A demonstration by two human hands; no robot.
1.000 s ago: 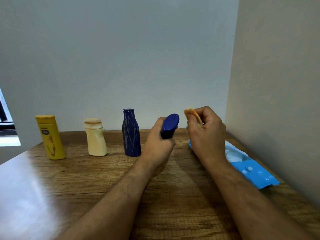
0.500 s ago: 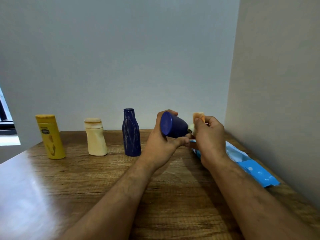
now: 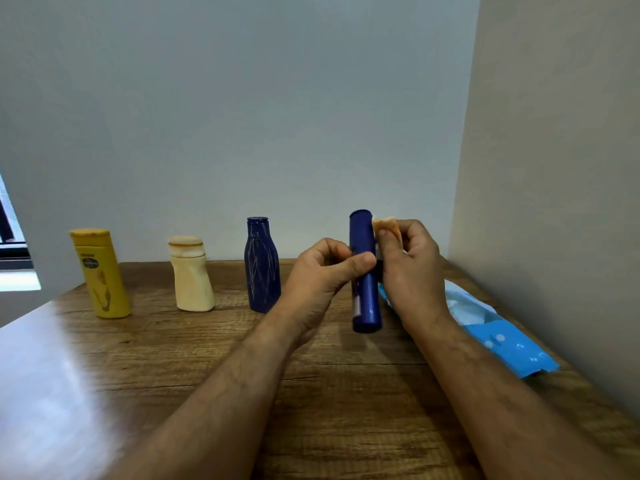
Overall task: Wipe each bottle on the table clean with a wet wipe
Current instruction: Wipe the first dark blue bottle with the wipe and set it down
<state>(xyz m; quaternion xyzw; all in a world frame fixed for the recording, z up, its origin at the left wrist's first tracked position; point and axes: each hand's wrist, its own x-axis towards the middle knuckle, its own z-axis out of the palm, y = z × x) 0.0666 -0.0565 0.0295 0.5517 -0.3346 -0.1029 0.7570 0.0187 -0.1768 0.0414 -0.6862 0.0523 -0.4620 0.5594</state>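
Left hand point(image 3: 325, 268) grips the dark blue tube bottle point(image 3: 364, 271) upright above the table point(image 3: 173, 358); right hand point(image 3: 408, 258) pinches a soiled wipe point(image 3: 387, 226) against its top. Three standing bottles seemingly wait: yellow bottle point(image 3: 100, 273), cream bottle point(image 3: 191, 274), navy bottle point(image 3: 262, 265).

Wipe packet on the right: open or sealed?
Open. The blue wipe packet lies flat on the table, with white wipes showing through its top.
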